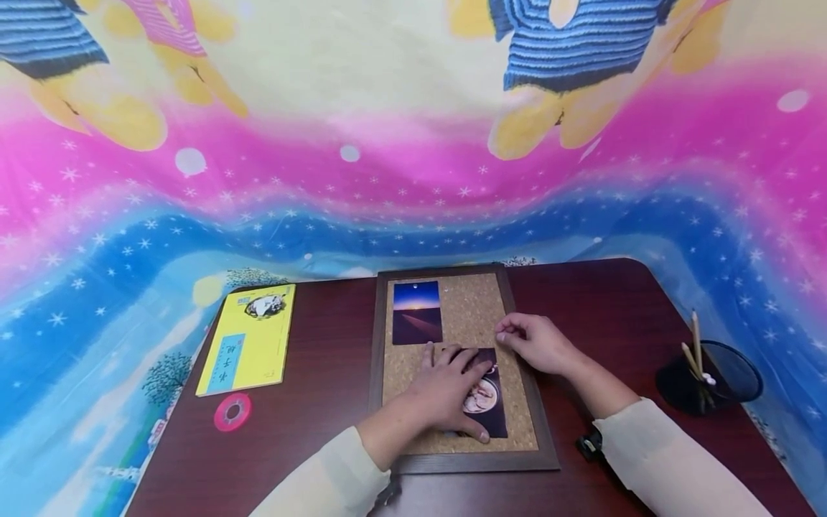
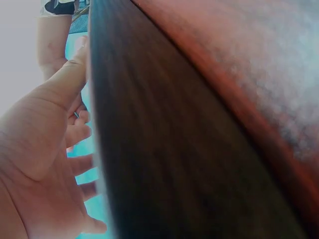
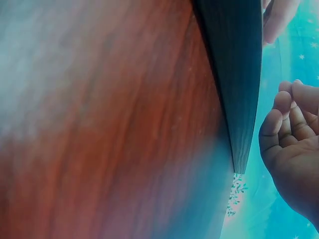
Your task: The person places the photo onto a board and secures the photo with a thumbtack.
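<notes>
A cork board with a dark wooden frame lies on the table. A sunset photo is at its upper left, with a small pale pin head at its top edge. My left hand rests with spread fingers over a second photo, dark with a round pale dish, and partly covers it. My right hand is over the board's right edge, thumb and index fingertips together; no object shows between them. In the right wrist view, the curled fingers are beside the frame.
A yellow book lies at the table's left, with a pink tape roll below it. At the right stands a black mesh pen cup with pencils. A patterned cloth hangs behind the table.
</notes>
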{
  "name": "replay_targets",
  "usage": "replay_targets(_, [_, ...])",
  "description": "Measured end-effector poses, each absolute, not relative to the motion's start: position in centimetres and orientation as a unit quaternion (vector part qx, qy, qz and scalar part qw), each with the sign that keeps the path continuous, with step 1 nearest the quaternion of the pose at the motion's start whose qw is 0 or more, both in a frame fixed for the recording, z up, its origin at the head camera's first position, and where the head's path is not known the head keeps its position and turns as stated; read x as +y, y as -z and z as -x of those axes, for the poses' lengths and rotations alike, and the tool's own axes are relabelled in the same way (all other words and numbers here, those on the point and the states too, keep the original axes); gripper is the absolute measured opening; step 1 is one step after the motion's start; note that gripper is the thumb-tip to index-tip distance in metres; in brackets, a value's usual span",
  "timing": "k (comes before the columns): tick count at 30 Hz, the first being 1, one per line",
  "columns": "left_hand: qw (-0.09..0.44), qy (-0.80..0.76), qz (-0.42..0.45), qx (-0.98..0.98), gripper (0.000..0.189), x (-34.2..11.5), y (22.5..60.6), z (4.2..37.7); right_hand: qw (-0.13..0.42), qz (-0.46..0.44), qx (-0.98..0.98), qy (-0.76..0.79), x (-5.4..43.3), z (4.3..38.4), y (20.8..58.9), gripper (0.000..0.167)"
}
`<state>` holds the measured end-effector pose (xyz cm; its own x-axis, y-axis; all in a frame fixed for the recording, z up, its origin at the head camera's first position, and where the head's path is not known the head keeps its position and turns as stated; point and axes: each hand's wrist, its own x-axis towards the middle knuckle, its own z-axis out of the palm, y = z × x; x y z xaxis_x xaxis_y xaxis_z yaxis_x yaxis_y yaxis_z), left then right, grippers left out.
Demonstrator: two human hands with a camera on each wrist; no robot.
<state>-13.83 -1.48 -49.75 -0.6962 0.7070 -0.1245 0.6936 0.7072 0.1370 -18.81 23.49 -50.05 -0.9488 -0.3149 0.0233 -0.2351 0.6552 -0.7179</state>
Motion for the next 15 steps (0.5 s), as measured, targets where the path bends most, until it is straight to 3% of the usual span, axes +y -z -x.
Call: replay_targets(15, [0.072, -0.063, -0.363, 0.927, 0.119, -2.5, 49.3, 14.0, 0.057, 0.173, 0.907, 0.381, 21.7, 18.9, 49.5, 0.013])
